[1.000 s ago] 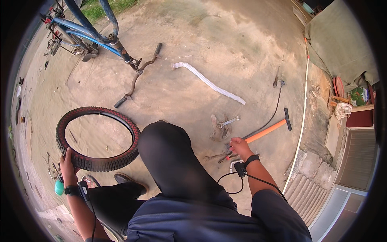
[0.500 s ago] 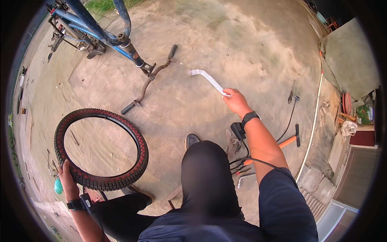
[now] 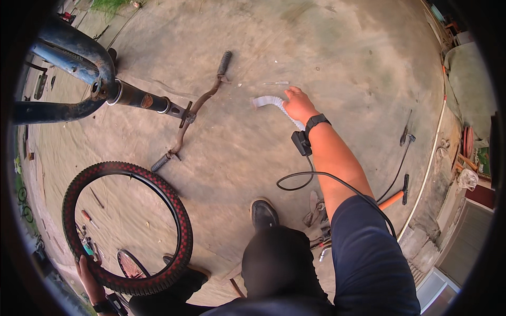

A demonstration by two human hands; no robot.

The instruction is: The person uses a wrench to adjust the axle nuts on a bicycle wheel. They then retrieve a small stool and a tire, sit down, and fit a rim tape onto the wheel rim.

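My left hand (image 3: 90,278) grips the lower left side of a black knobbly bicycle tyre (image 3: 183,224) with a red checkered pattern, held up beside my left leg. My right hand (image 3: 301,107) reaches forward over the concrete, fingers partly extended downward. Beneath and beside it lies a bent white corrugated hose (image 3: 270,100), partly covered by the hand. Just beyond the fingertips is a thin screwdriver (image 3: 276,82) with a pale handle. A black box (image 3: 301,143) on a cable hangs below my right wrist.
A blue bicycle frame (image 3: 74,66) and its rusty handlebar (image 3: 203,100) rest at the left. Right of my arm lie an orange pump (image 3: 391,200) and a dark screwdriver (image 3: 405,135). A spoked wheel (image 3: 122,262) and a red-handled screwdriver (image 3: 88,217) lie beyond the tyre.
My right hand has come off the end of the white hose and moved forward toward the thin screwdriver. The view has shifted; my left hand still holds the tyre.
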